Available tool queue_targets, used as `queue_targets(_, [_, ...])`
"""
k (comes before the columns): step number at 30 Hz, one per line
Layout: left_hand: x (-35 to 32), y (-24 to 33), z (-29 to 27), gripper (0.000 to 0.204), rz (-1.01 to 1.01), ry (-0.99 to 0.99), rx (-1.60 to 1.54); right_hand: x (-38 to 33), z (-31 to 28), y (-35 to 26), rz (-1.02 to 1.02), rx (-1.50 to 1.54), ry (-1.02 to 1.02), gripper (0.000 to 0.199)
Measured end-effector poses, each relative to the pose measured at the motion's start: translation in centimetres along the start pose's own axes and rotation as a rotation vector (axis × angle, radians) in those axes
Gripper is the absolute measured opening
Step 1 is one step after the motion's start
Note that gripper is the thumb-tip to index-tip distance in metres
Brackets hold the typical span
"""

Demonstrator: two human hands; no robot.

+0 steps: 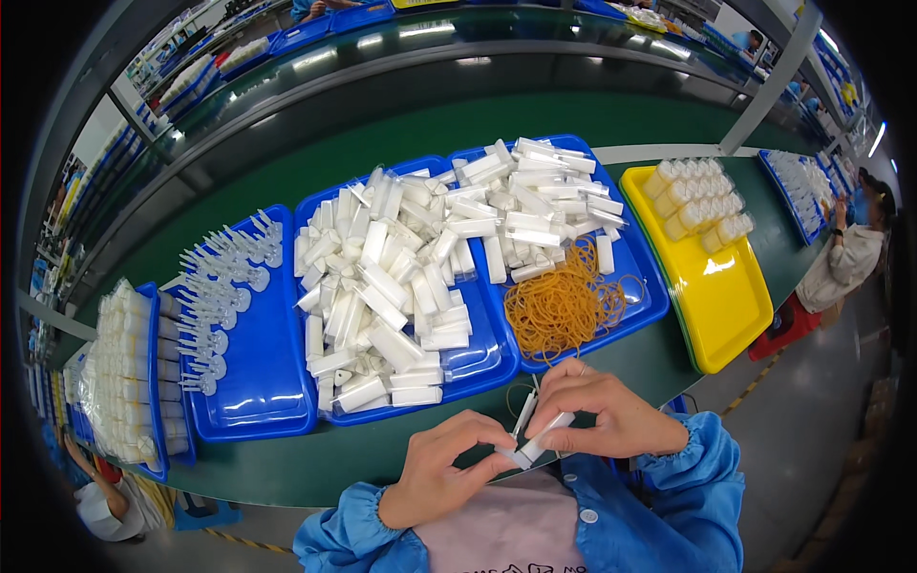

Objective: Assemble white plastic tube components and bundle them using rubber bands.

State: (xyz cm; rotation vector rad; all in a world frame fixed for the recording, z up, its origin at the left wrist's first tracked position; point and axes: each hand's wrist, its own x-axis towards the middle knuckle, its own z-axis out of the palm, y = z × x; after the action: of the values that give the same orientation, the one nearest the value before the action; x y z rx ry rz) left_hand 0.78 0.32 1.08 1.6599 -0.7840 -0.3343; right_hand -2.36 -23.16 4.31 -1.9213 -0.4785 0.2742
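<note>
Close to my body, in front of the bench edge, my left hand pinches the lower end of a small white plastic-wrapped block. My right hand grips the same block from above, thumb and fingers closed on its upper part. A second slim white piece slants up beside it, forming a V with it; whether the two are joined I cannot tell. A thin loop resembling a rubber band shows by my right fingertips. Beyond my hands, a heap of similar white blocks and a pile of orange rubber bands lie in blue trays.
At left, a blue tray carries rows of clear plastic stemmed parts, beside bagged white cylinders. A yellow tray with wrapped off-white pieces stands at right. Other people sit along the green bench.
</note>
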Motion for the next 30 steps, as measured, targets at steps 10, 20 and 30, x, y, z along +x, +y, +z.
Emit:
queue_targets(10, [0.6, -0.4, 0.4, 0.018, -0.029, 0.098, -0.034, 3.2, -10.6, 8.3, 0.458, -0.868, 0.684, 0.031])
queue_targets(20, [0.0, 0.0, -0.5, 0.018, -0.025, 0.14, 0.006, 1.6, -9.7, 7.9, 0.308, -0.293, 0.7, 0.027])
queue_targets(30, [0.5, 0.4, 0.4, 0.023, 0.243, 0.136, 0.097, 0.5, -0.9, 2.0, 0.118, 0.676, 0.565, 0.042])
